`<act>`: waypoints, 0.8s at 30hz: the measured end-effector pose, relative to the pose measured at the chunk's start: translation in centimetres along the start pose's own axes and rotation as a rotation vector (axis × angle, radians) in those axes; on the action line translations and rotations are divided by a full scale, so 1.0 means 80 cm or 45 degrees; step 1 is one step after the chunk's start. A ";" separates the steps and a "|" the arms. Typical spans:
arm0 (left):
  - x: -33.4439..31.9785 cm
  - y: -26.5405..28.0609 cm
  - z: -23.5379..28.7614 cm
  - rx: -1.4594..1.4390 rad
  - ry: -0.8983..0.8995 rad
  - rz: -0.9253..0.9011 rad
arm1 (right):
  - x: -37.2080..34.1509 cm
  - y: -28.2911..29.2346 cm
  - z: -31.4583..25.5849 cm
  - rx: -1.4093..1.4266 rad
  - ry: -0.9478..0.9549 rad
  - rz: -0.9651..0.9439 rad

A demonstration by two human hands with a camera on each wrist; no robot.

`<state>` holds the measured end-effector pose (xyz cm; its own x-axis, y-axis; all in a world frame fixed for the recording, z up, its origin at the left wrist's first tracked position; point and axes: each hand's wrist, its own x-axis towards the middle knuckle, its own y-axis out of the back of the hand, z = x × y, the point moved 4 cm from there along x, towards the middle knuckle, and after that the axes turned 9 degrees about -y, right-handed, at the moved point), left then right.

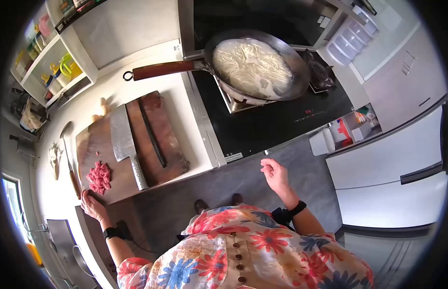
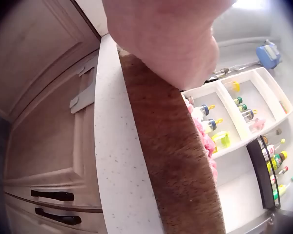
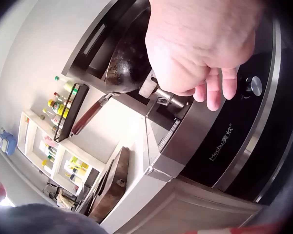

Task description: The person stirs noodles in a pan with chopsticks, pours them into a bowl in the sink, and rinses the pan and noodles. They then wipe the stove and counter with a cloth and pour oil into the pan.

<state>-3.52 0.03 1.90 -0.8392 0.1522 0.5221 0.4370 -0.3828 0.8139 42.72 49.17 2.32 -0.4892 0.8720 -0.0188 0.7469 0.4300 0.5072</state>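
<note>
2 foods showed in my head view: noodles [image 1: 250, 67] in cloudy liquid inside the wok [image 1: 299, 72], and chopped meat [image 1: 99, 177] on the cutting board [image 1: 167, 130]. I judged the chopping done; the meat was not yet in the wok. The cleaver [image 1: 122, 132] lay flat, its handle close to the board's near edge, and a strip of counter [image 1: 188, 115] left room before the cooktop [image 1: 272, 125]. The left hand [image 1: 93, 207] touched the board's near left corner.

From the left wrist, its fingers were hidden, so I couldn't tell their grip.

From the right wrist, the right hand [image 3: 200, 53] hung empty, fingers loosely bent, near 1 knob [image 3: 255, 86].
</note>
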 end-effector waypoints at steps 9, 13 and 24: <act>-0.002 0.000 0.005 -0.011 -0.015 0.024 | 0.002 0.012 0.008 -0.032 -0.066 0.050; -0.004 -0.001 0.003 0.006 -0.001 0.001 | 0.000 0.015 0.008 -0.059 -0.104 -0.006; -0.005 0.003 0.007 0.007 -0.013 -0.001 | 0.002 0.016 0.008 -0.135 -0.132 -0.090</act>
<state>-2.91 0.39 2.04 -0.8363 0.1614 0.5239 0.4380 -0.3780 0.8157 43.89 50.00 2.37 -0.4859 0.8621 -0.1437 0.6579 0.4690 0.5892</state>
